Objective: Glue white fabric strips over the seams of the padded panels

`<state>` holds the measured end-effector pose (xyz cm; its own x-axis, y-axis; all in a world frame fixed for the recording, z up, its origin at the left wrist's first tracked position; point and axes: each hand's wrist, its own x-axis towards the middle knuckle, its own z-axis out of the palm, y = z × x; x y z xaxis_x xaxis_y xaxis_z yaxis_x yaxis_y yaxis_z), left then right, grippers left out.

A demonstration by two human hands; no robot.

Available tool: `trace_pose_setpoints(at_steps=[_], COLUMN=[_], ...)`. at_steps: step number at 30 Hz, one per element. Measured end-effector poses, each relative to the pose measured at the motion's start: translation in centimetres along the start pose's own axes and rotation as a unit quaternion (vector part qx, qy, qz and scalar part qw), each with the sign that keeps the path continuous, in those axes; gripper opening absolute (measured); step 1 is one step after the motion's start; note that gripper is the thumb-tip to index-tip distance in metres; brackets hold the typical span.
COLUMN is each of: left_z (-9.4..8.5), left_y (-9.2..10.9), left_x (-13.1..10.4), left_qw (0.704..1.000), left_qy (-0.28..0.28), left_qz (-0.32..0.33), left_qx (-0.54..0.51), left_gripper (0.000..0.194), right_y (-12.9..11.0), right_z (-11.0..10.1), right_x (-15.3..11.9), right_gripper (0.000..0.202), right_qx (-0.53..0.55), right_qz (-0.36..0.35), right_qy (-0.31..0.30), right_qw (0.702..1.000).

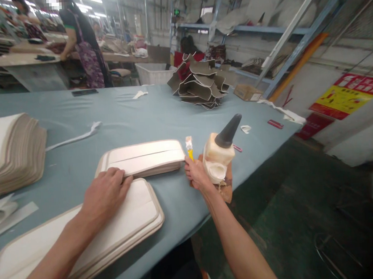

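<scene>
The person's right hand (pixel 197 172) has its fingers closed around the yellow handle of a brush (pixel 190 147), whose pale, coated head points away from the body. The same fingers reach the right end of the white panels (pixel 143 152) stacked mid-table; whether they also pinch the corner cannot be determined. The left hand (pixel 104 193) rests palm down over the nearer stack of panels (pixel 143 205), fingers close together at the near edge of the middle stack, thumb slightly apart; its fingertip undersides are hidden, so any grip there cannot be confirmed. The brush sits between the middle stack and a glue bottle (pixel 219 154) with a dark cone, standing on a brown pad (pixel 228 192) near the table edge. A taller stack (pixel 16 145) occupies the left side of the blue table (pixel 140 113). Assessment of handling: the brush appears light and rigid in the handle, soft and probably sticky at the head, so the hold belongs on the handle, clear of the coating. The panels look thin, light and fairly stiff with some give, the top one of the middle stack standing slightly raised at its near edge; rim or corner is the sound place to hold, the white face being liable to smears.
</scene>
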<state>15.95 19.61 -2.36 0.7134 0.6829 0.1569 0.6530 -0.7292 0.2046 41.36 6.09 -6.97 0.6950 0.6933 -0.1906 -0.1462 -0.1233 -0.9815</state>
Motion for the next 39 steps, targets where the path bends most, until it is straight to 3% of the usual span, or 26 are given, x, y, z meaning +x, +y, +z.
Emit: trace_pose_setpoints(at_steps=[4,6,7,8,11,13,15,18,21,24,28,29,31,34,37,39], left_z=[-1.3,-2.1,-2.4,-2.5,-2.4,-2.0,-1.5,-1.3,-2.4,-4.4,-7.1,-7.5,-8.0,-8.0,-7.3,-6.7], left_y=[1.8,3.7,4.7,5.8,8.1,8.6,8.4,7.4,7.0,6.9,6.2,5.8,4.6,2.5,0.5,-0.6], left_x=[-0.6,-1.1,-1.3,-1.5,-1.4,-0.6,0.2,0.9,0.3,-2.2,-8.7,-10.7,-14.5,-19.0,-21.7,-22.8], left_qw=[0.991,0.946,0.89,0.798,0.654,0.565,0.477,0.379,0.327,0.319,0.349,0.364,0.435,0.508,0.545,0.589], left_qy=[0.067,0.078,0.053,0.011,-0.043,-0.015,0.053,0.143,0.187,0.212,0.228,0.233,0.245,0.278,0.294,0.287], left_qz=[-0.048,-0.129,-0.188,-0.253,-0.304,-0.322,-0.346,-0.364,-0.357,-0.335,-0.324,-0.329,-0.346,-0.394,-0.449,-0.474], left_qx=[-0.107,-0.286,-0.412,-0.546,-0.691,-0.759,-0.806,-0.839,-0.855,-0.861,-0.849,-0.84,-0.794,-0.714,-0.645,-0.588], left_gripper=[0.03,0.025,0.024,0.028,0.037,0.029,0.013,0.01,0.01,0.007,0.003,0.005,0.015,0.037,0.056,0.065], right_y=[-3.1,-4.7,-5.3,-5.9,-6.7,-6.8,-6.7,-6.3,-6.0,-5.3,-3.9,-3.4,-2.6,-1.4,-0.4,0.0], right_z=[0.4,0.7,0.9,1.1,1.6,1.6,1.3,0.4,-0.4,-0.6,0.2,0.5,1.2,2.3,3.3,3.8], right_x=[-0.8,-1.3,-1.5,-1.8,-2.6,-3.2,-3.9,-5.3,-6.8,-8.4,-10.3,-10.7,-11.4,-12.3,-12.7,-12.9], right_gripper=[0.048,0.05,0.05,0.051,0.053,0.053,0.054,0.053,0.055,0.059,0.063,0.065,0.069,0.074,0.074,0.073], right_qx=[0.039,0.049,0.053,0.056,0.054,0.037,0.012,-0.028,-0.061,-0.05,-0.051,-0.067,-0.093,-0.11,-0.123,-0.137], right_qz=[0.008,0.001,-0.005,-0.012,-0.04,-0.059,-0.08,-0.107,-0.098,-0.075,-0.041,-0.028,-0.002,0.023,0.037,0.043], right_qy=[-0.013,-0.023,-0.029,-0.033,-0.034,-0.021,-0.002,0.033,0.04,0.017,-0.041,-0.062,-0.103,-0.14,-0.155,-0.16], right_qw=[0.999,0.999,0.998,0.998,0.997,0.997,0.997,0.993,0.993,0.996,0.997,0.995,0.99,0.984,0.98,0.977])
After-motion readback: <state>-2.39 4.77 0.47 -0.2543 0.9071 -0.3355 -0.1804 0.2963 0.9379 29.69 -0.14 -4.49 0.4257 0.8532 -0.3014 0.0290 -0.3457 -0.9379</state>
